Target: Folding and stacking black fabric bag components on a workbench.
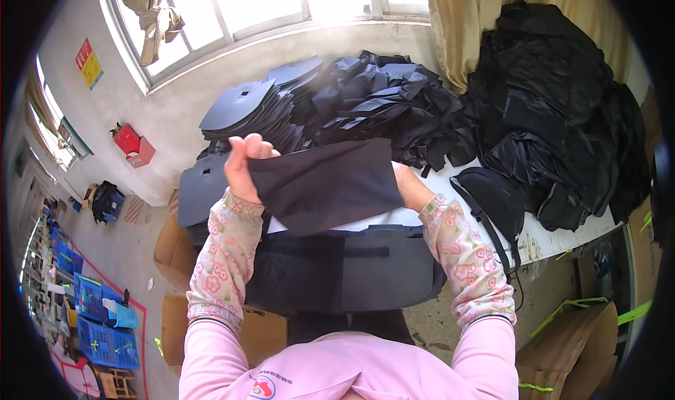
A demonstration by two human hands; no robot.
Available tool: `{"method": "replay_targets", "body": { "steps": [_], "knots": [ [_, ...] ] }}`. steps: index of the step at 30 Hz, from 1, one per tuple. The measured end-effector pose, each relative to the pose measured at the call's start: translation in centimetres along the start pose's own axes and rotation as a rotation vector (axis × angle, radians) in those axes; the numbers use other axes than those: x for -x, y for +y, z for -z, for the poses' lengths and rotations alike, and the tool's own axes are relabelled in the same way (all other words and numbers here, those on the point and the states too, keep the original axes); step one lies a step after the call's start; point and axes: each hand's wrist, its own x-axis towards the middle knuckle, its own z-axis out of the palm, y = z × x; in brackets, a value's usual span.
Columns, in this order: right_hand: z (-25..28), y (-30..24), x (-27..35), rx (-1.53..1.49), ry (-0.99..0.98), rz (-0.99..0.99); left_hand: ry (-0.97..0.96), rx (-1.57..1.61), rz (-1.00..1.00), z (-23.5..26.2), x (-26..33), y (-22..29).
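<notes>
A black fabric piece point(323, 187) is stretched out in the air between my two hands, over the near edge of the table. My left hand point(245, 166) is closed on its left end, fingers curled. My right hand point(410, 187) is at its right end; the cloth hides those fingers, but that end is held up level. Below the cloth, wide dark panels point(344, 270) lie at the table's front edge and hang over it, close to my body.
On the white table point(545, 242) are a stack of dark foam-like panels point(239, 108), a loose heap of dark cut pieces point(394, 94), a black bag point(496, 199) and a tall black fabric pile point(559, 111). Cardboard boxes point(573, 351) stand on the floor; blue crates point(105, 340) are far left.
</notes>
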Motion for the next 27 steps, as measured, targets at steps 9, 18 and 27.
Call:
{"method": "replay_targets", "body": {
  "steps": [9, 18, 27],
  "knots": [
    [-4.8, -2.1, -0.6, -0.291, -0.142, -0.073, -0.479, 0.107, -0.131, -0.4, -0.6, 2.5],
    [-0.5, -6.2, -2.0, 0.458, 0.055, -0.174, -0.002, -1.451, 0.277, -1.1, 3.6, -2.1],
    [0.0, -10.8, -1.1, 0.811, -0.008, -0.019, 0.186, -1.694, 0.002, -2.2, 3.4, -13.2]
  ]
}}
